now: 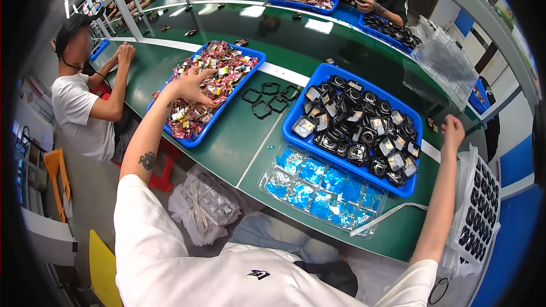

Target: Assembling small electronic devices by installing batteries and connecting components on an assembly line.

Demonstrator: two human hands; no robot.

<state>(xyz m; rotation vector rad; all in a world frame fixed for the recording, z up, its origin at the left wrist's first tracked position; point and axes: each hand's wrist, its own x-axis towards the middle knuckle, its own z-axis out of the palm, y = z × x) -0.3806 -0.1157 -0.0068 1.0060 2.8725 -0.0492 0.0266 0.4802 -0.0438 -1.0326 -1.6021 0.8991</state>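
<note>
My left hand [193,86] reaches over a blue tray [261,59] heaped with small red, yellow and white flat parts [236,59]. Its fingers are spread among the parts, with nothing visibly gripped. Far to the right, my right hand [453,132] is raised beyond the right end of another blue tray [290,120]. Its fingers are loosely bent, and I see nothing in them. Close beside them, a small red and yellow part [432,123] lies on the green surface. Black watch-like housings [358,119], some with clear or silvery faces, fill this second tray. Several thin black square frames [270,100] lie between the trays.
A clear compartment tray [264,183] with blue film pieces [334,180] lies at the near table edge. A white strip [389,211] crosses its corner. Black parts in white trays [479,210] stand at right. Co-workers sit at left and across; a metal frame [475,14] arches overhead.
</note>
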